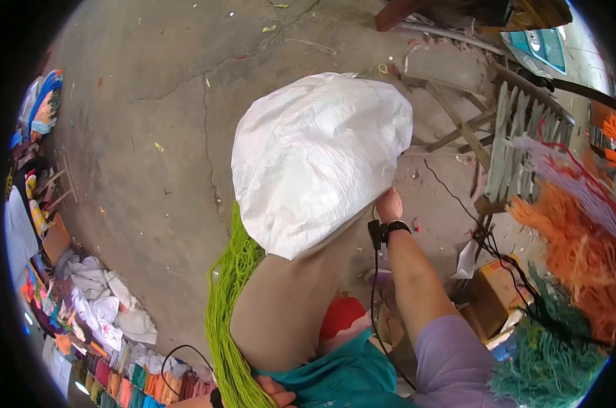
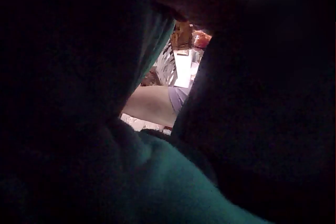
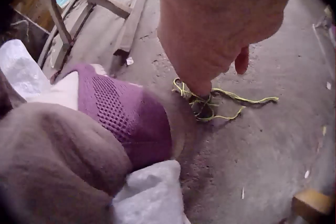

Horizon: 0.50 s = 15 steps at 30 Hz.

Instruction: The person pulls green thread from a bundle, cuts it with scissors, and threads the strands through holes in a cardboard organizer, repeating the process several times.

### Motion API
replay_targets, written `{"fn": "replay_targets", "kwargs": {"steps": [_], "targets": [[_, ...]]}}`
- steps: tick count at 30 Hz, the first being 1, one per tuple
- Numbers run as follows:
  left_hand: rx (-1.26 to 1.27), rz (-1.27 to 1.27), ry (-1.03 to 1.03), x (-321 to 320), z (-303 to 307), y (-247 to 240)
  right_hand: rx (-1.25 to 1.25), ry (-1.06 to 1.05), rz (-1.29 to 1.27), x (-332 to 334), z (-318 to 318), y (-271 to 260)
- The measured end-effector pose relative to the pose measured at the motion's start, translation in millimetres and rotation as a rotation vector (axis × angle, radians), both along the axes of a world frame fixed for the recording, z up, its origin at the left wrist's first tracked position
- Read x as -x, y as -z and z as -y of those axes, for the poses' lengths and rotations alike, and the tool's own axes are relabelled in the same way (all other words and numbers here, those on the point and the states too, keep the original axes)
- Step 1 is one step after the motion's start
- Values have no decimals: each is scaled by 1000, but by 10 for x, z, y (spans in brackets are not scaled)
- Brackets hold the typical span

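Note:
My right hand reaches down beside the leg to the floor, its fingers pinching thin yellow-green yarn strands. A small dark patch shows among the strands under the fingertips. In the head view the right hand is partly behind a white woven sack that covers the knee. A thick hank of lime-green yarn hangs over the thigh's left side. My left hand lies at the waist against a teal garment; the hank crosses over it and hides most of its grip. The left wrist view is mostly dark.
A wooden rack with grey hanks stands at the right, near orange yarn and dark green yarn. A cardboard box sits below. Piled cloths and colourful hanks line the lower left. A purple shoe is beside the right hand.

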State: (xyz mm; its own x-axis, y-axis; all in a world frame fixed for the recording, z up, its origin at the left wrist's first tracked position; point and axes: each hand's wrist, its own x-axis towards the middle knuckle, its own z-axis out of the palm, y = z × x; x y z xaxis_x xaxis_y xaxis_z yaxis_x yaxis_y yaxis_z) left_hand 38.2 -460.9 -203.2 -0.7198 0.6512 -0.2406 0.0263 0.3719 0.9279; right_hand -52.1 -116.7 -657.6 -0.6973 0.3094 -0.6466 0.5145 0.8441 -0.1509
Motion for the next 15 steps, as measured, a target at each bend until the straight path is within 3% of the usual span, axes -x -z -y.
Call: {"fn": "replay_targets", "kwargs": {"steps": [5, 8, 12, 14, 15], "targets": [[-57, -3, -103, 73, 6, 37, -139, -134, 24, -24, 74, 186], [-38, -132, -264, 108, -69, 40, -125, -224, 52, -29, 64, 193], [42, 66, 19, -2, 54, -9, -112, 31, -7, -17, -38, -102], [151, 151, 129, -171, 75, -48, -139, 170, 8, -326, -222, -247], [104, 115, 22, -206, 82, -19, -138, 248, -9, -505, -292, -361]]}}
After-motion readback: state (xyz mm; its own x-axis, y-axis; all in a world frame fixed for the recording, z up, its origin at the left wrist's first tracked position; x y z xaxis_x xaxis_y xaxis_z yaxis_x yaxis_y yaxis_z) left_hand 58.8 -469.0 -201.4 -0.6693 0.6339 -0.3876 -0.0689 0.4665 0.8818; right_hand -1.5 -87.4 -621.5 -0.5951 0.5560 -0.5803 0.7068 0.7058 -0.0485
